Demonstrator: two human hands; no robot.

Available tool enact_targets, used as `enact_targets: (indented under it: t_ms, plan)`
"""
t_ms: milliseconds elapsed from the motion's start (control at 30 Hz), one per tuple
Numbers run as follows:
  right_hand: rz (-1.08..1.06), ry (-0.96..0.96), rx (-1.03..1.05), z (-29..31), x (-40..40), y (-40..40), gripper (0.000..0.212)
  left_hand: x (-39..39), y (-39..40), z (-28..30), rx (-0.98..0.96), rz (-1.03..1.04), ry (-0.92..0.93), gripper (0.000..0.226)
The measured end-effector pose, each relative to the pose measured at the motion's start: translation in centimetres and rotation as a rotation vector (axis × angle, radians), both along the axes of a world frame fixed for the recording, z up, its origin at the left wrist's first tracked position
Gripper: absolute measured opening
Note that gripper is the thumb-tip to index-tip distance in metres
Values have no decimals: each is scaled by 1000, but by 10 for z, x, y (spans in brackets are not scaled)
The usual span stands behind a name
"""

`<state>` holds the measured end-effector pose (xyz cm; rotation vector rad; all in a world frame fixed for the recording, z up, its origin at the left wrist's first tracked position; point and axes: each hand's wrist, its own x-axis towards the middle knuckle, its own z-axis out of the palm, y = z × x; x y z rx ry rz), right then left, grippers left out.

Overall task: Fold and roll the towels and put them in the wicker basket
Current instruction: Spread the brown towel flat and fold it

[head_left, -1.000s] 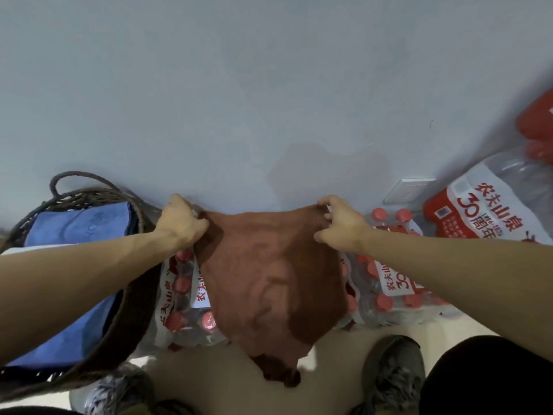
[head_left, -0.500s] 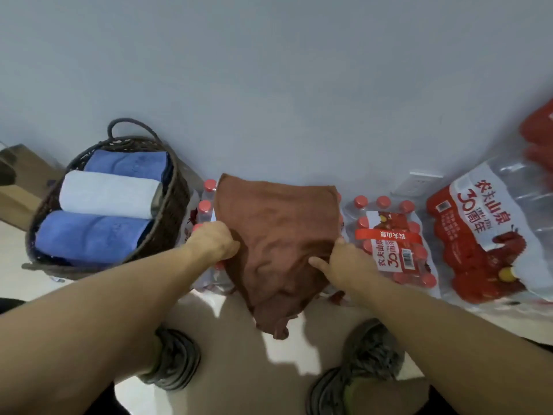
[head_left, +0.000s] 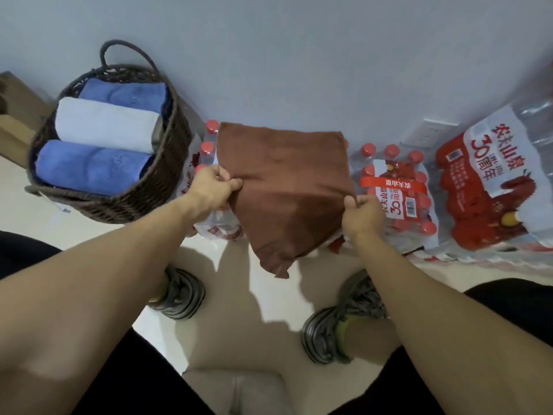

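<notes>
A brown towel [head_left: 284,181] lies spread over the shrink-wrapped water bottles in front of me, one corner hanging down toward the floor. My left hand [head_left: 214,185] pinches its left edge. My right hand [head_left: 360,215] grips its right edge lower down. At the left stands the dark wicker basket [head_left: 140,202] with a looped handle. Inside it lie three rolled towels: a blue one [head_left: 92,166] at the front, a white one [head_left: 104,124] in the middle and another blue one [head_left: 125,91] at the back.
Packs of red-capped water bottles [head_left: 398,187] line the grey wall, with a larger red and white pack [head_left: 490,181] at the right. A cardboard box [head_left: 15,115] sits at the far left. My two shoes [head_left: 179,292] stand on the pale floor, a beige seat edge [head_left: 236,387] below.
The towel came down from hanging in the air and now lies over the bottle packs. Both hands slid from its top corners to its side edges. The view dropped, showing the whole basket.
</notes>
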<state>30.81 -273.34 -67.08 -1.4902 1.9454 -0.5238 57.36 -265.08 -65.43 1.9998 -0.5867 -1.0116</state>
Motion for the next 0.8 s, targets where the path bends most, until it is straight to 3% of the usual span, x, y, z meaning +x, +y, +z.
enact_targets:
  t_ms: [167, 433, 633, 700, 800]
  plan:
    - [-40, -113, -73, 0, 5, -3, 19, 22, 10, -8, 79, -81, -243, 43]
    - [53, 51, -15, -17, 0, 3, 28, 41, 28, -9, 218, -135, -554, 35]
    - [4, 60, -27, -22, 2, 6, 35, 31, 25, -7, 365, -177, -698, 51]
    - [-19, 51, -36, -23, 3, 8, 36, 21, 24, -7, 300, -239, -863, 50]
    - [-62, 11, -27, -25, 4, 12, 42, 4, 24, -15, 38, -545, -1015, 48]
